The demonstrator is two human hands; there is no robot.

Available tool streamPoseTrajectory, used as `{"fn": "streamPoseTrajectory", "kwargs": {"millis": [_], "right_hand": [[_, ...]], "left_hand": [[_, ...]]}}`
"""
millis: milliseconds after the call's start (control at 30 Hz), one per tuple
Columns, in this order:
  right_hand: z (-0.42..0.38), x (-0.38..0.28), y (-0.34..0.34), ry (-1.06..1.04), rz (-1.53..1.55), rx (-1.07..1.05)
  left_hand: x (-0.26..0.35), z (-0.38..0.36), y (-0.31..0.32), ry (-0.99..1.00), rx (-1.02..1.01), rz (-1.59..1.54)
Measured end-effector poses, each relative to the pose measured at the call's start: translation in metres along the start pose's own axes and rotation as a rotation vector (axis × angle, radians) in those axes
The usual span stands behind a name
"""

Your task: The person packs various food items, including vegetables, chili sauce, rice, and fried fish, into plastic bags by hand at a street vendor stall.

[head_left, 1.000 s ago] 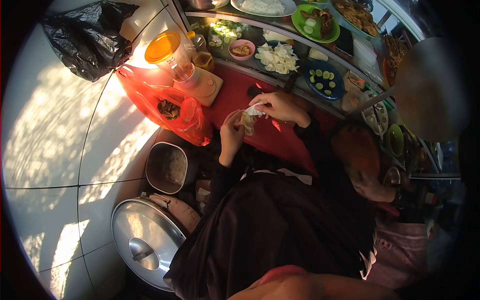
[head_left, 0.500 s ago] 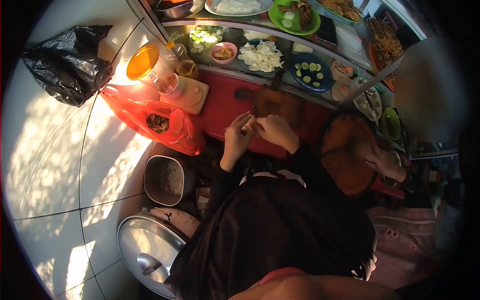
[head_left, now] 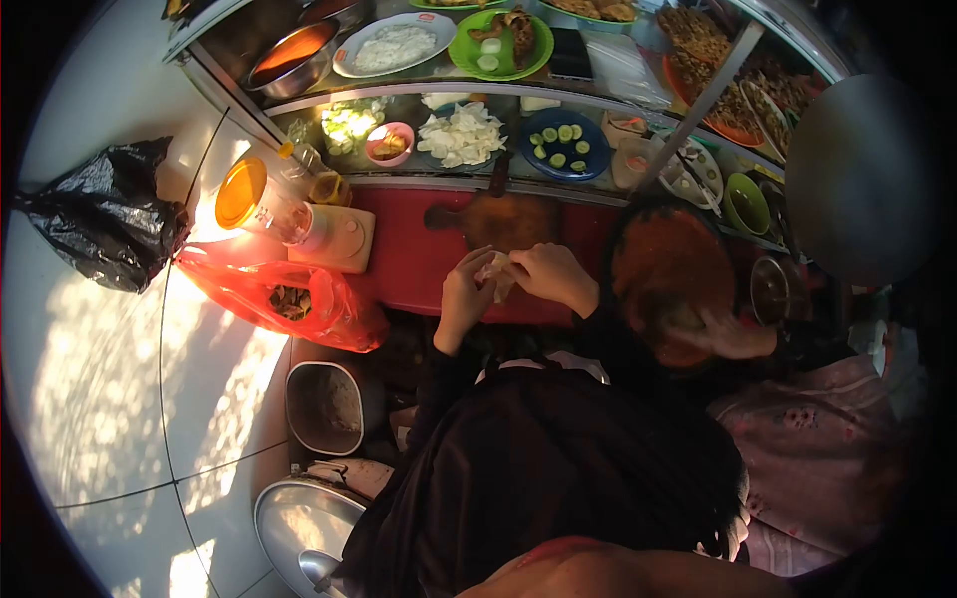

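Observation:
My left hand and my right hand meet in front of my dark clothing, fingers closed in a pinch. Between them is a small, pale, crinkled piece, thin and partly see-through; I cannot tell what it is. Just beyond my hands, a wooden cutting board lies on the red counter, with a knife handle at its far edge.
To the right, another person's hand works in a wide mortar of reddish paste. A blender and red plastic bag are left. Ahead, a glass case shelf holds cabbage and a blue plate of cucumber slices.
The view has tilted up, so more of the case shows. The pale piece between my fingers looks larger and more spread out. The other person's hand has moved lower over the paste.

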State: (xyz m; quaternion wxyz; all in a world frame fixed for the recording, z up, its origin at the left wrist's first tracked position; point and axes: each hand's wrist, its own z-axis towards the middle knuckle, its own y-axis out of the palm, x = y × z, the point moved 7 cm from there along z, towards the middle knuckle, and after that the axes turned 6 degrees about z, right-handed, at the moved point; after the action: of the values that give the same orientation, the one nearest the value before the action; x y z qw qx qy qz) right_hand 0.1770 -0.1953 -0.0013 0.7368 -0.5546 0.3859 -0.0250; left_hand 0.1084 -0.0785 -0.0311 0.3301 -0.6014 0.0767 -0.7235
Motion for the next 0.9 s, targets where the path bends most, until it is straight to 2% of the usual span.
{"fn": "streamPoseTrajectory", "kwargs": {"millis": [133,333,433,500,633,700,800,900], "right_hand": [[-0.007,0.007,-0.002,0.042,-0.078,0.079],[-0.029,0.006,-0.017,0.09,-0.088,0.13],[-0.043,0.011,-0.028,0.102,0.039,0.253],[-0.05,0.015,-0.027,0.11,0.137,0.222],[-0.063,0.021,-0.011,0.179,0.078,0.12],[-0.069,0.026,0.01,0.246,0.161,-0.107],[-0.074,0.038,0.03,0.237,0.059,-0.182],[-0.08,0.04,0.022,0.245,0.073,-0.095]], "left_hand": [[0.026,0.002,0.011,-0.05,-0.097,-0.009],[0.041,0.004,0.021,0.044,-0.029,0.067],[0.037,0.003,0.026,0.01,-0.038,0.054],[0.041,0.003,0.031,-0.028,-0.073,0.017],[0.057,0.002,0.039,-0.022,-0.076,-0.011],[0.059,-0.004,0.045,-0.029,-0.116,0.046],[0.057,-0.007,0.056,0.087,-0.08,0.069],[0.049,-0.008,0.059,0.136,-0.047,0.145]]}}
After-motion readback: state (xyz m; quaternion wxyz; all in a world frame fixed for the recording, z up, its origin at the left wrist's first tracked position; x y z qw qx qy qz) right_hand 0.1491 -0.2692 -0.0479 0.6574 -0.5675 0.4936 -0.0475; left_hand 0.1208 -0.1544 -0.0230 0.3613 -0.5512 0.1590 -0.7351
